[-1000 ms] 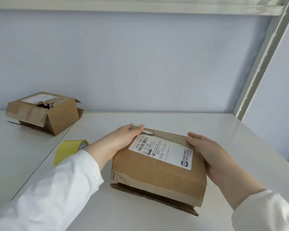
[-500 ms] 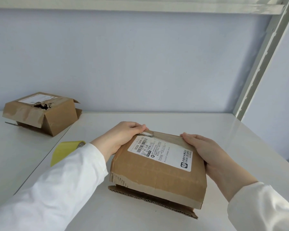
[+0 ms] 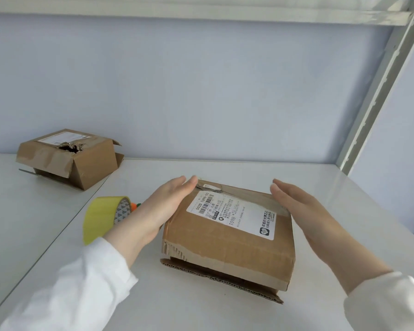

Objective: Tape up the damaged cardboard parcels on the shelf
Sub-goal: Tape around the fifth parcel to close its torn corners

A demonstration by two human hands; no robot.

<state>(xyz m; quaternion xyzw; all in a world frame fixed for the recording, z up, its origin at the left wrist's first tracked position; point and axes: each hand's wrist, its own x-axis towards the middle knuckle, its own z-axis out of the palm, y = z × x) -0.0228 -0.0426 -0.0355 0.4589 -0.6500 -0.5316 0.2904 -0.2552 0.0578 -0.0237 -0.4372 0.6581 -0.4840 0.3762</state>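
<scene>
Two hands are flanking the brown cardboard parcel with a white label (image 3: pixel 227 235), lying mid-shelf at 6 o'clock. The left hand (image 3: pixel 163 206) is touching its side with straight fingers (image 3: pixel 182 187), and the right hand (image 3: pixel 304 211) is hovering beside it, fingers straight. Positioning seems underway, and next comes fetching the yellow tape roll (image 3: pixel 103 216) at 9 o'clock. The torn brown cardboard box (image 3: pixel 67 158) at 10 o'clock is gaping, its contents hidden.
</scene>
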